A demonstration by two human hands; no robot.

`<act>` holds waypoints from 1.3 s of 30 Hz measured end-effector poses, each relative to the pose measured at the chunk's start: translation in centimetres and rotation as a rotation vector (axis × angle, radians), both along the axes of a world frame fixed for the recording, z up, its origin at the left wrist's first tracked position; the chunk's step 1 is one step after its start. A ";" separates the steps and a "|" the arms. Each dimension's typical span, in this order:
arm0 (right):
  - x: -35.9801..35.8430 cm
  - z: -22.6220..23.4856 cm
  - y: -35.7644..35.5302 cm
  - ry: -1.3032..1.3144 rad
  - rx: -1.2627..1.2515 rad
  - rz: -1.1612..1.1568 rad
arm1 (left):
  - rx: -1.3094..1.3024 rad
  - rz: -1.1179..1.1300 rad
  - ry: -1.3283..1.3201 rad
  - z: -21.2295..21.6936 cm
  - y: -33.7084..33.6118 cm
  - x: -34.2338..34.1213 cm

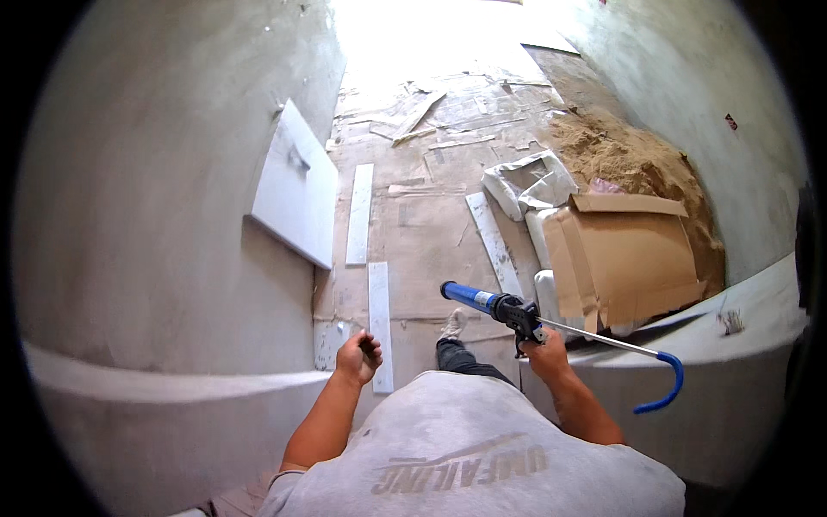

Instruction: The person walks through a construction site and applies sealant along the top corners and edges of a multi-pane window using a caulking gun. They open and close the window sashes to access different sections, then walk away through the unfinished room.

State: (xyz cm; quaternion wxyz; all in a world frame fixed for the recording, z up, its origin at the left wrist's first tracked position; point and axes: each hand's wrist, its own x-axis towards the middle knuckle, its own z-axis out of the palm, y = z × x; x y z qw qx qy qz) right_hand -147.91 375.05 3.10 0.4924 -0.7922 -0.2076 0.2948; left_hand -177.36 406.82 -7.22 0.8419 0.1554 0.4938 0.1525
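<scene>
Blue caulking gun (517, 314) in the person's right hand (546, 347), fingers wrapped tight around the black grip and trigger. Barrel points forward and to the left, above the floor; the thin metal push rod runs back to the right and ends in a blue hook. Rod drawn well out.

Left hand (359, 355) holds nothing. Fingers loosely curled, not touching anything, hanging just beside a narrow white tile strip (379, 326) lying on the floor.

Handling, as I judge it: stiff frame, light to moderate weight, front-heavy where the tube sits. Best held at the grip as now; a second hand under the barrel would steady it. The long rod sticks out behind and could snag the low white wall (741, 362) at the right.

Around: cardboard sheets (422, 241) cover the floor, more white strips on them. A square white tile (297, 185) leans on the grey plastered wall at the left. Folded cardboard box (633, 250), white sacks (527, 183) and a sand heap (620, 155) to the right.
</scene>
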 end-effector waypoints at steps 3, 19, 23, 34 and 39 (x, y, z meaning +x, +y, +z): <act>8.7 -5.6 5.6 0.018 0.035 -0.054 | 0.208 -0.071 0.219 -7.1 5.5 2.0; 45.2 -25.8 34.6 0.118 -0.552 -0.163 | 0.892 -1.501 1.003 -22.7 31.7 3.3; 50.6 -31.4 34.9 0.037 -0.799 -0.313 | 1.048 -1.781 0.885 -26.1 46.5 17.2; 66.1 -28.6 43.6 0.215 -1.241 0.049 | 0.732 -0.367 0.577 -6.0 92.8 76.4; 80.3 -38.4 47.4 0.345 -1.128 0.133 | 0.829 -0.308 0.363 -5.7 98.0 92.9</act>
